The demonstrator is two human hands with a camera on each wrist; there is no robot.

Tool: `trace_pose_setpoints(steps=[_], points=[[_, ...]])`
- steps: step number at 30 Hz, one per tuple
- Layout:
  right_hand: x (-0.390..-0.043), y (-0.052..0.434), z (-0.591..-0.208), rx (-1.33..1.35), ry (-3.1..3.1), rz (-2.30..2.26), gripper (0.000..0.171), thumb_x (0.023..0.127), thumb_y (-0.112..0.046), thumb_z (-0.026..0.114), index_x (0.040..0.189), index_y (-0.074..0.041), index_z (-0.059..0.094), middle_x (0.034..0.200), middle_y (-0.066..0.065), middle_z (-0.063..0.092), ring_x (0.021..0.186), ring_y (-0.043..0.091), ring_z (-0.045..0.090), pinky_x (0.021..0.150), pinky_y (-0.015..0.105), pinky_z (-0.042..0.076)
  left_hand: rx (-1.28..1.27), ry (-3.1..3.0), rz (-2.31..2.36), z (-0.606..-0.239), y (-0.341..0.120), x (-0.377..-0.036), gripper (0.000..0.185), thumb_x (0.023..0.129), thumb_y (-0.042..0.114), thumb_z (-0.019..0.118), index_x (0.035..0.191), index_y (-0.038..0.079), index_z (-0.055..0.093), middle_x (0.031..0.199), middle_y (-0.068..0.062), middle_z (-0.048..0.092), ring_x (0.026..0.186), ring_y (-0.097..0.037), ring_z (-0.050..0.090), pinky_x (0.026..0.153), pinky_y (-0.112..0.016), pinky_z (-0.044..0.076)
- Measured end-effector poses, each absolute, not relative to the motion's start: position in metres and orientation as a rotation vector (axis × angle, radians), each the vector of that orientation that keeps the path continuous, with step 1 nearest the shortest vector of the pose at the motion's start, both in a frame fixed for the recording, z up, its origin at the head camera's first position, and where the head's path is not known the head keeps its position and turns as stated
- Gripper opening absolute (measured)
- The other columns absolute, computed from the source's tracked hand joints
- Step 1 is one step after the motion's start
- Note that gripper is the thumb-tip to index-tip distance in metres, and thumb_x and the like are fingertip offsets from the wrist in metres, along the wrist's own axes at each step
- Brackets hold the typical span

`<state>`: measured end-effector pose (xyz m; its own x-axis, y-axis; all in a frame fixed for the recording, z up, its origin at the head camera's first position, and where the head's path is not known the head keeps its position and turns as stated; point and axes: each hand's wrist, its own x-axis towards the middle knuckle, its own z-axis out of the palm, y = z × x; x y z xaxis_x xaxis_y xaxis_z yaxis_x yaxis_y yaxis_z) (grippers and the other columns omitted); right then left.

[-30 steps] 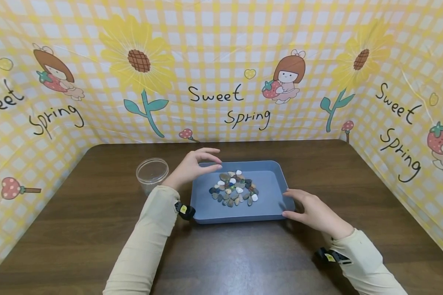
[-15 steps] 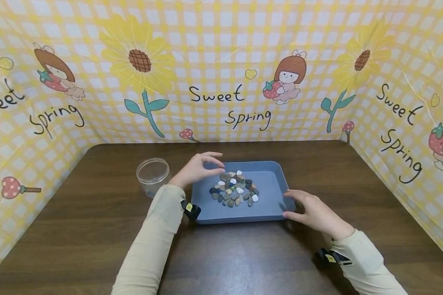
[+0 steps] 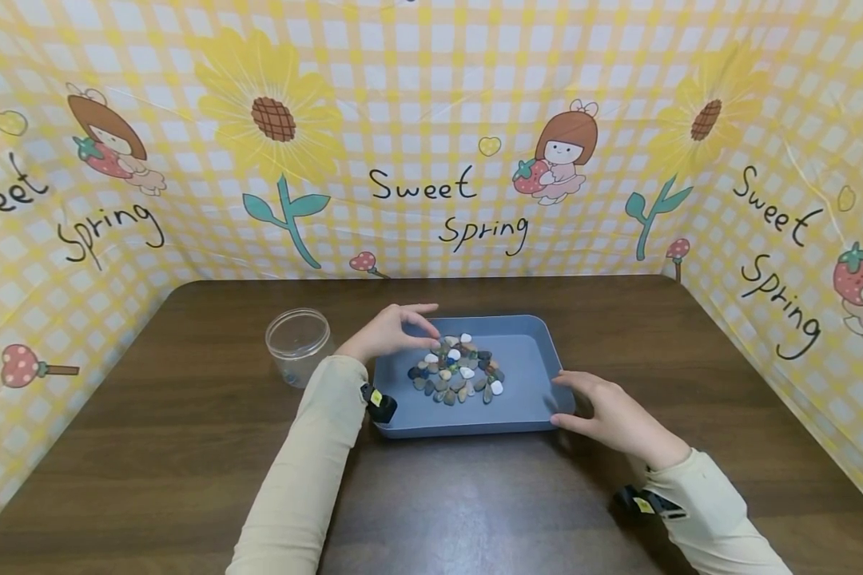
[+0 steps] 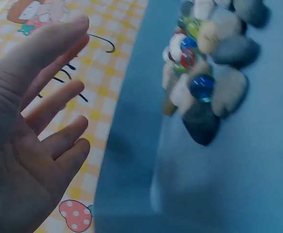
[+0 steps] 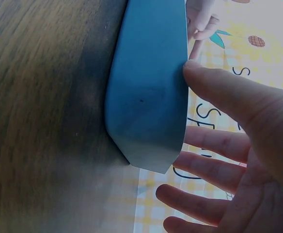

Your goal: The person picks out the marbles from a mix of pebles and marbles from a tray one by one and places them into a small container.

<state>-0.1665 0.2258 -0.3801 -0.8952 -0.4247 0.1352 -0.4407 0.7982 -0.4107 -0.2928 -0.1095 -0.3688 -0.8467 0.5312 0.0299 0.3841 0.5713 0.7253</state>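
Blue tray (image 3: 535, 375), pebbles (image 3: 467, 373) left-of-centre – wider margin rightward, hands (image 3: 390, 332) (image 3: 614, 414) at opposite edges

Clear round jar (image 3: 298, 345): base partly hidden behind cream fabric sleeve (image 3: 309, 471), contents indistinct. Left wrist view: blue rectangular tray (image 4: 136, 97), multicoloured pebble pile (image 4: 231, 90) cut off, pebbles blurred. Left hand (image 3: 387, 331): fingertip contact with pebbles unclear.
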Motion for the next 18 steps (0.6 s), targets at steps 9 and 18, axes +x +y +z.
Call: trace_pose_setpoints(steps=[9,18], points=[[-0.1668,0.2262,-0.3815,0.714,-2.942,0.686,0.053,0.081,-0.028,0.071,0.123,0.000,0.057,0.128,0.021,0.056,0.119,0.036,0.054,0.096,0.051,0.045,0.779,2.564,1.072,-0.3776,-0.1107,-0.2940,0.017,0.079,0.020,0.075,0.093,0.010,0.075,0.150,-0.009,0.037,0.146,-0.032,0.012,0.116,-0.056,0.006],[-0.1662,0.2272,-0.3815,0.711,-2.941,0.688,0.053,0.081,-0.029,0.071,0.123,0.000,0.056,0.129,0.020,0.056,0.119,0.036,0.054,0.096,0.051,0.045,0.746,2.584,0.882,-0.3780,-0.1099,-0.2937,0.018,0.076,0.025,0.077,0.089,0.013,0.075,0.154,-0.008,0.027,0.146,-0.035,-0.004,0.114,-0.059,-0.006]])
